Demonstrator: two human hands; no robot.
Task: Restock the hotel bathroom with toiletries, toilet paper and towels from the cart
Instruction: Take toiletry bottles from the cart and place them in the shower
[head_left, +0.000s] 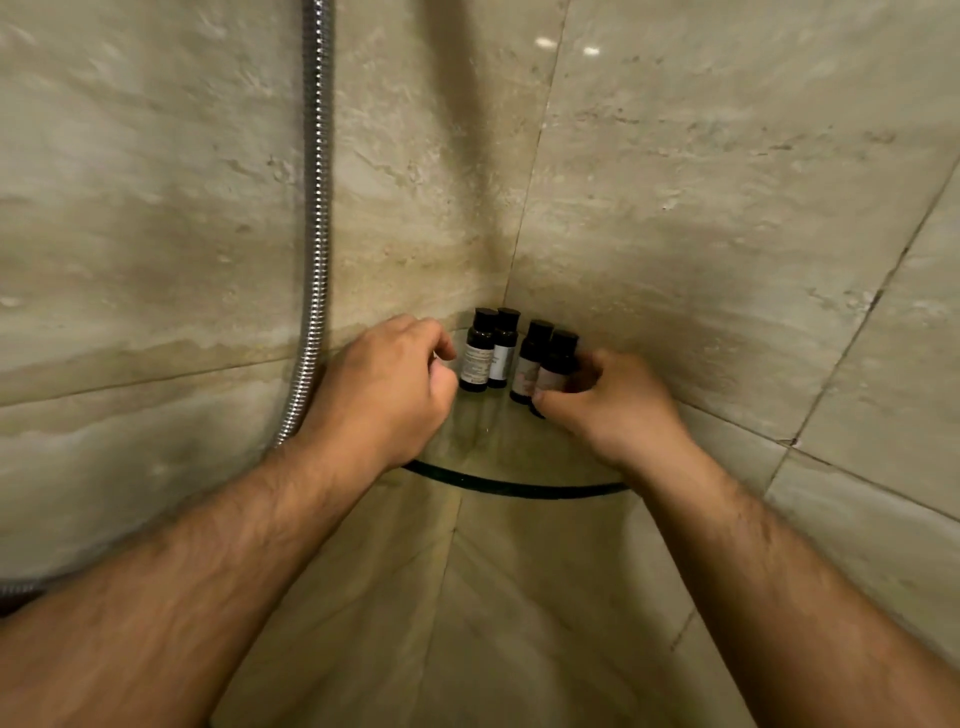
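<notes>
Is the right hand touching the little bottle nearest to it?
Touching. The head view shows the right hand pinching the rightmost bottle, thumb on its front, fingers behind.

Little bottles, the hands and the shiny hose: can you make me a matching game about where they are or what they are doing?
Things:
1. shower hose
2. right hand
3. glass shelf
4. left hand

Places and states:
A. sits in the wall corner with four small bottles standing on it
B. hangs down the wall on the left
C. pinches the rightmost bottle
D. has its fingers curled beside the leftmost bottle

Pairs: 1-B, 2-C, 3-A, 4-D
</notes>
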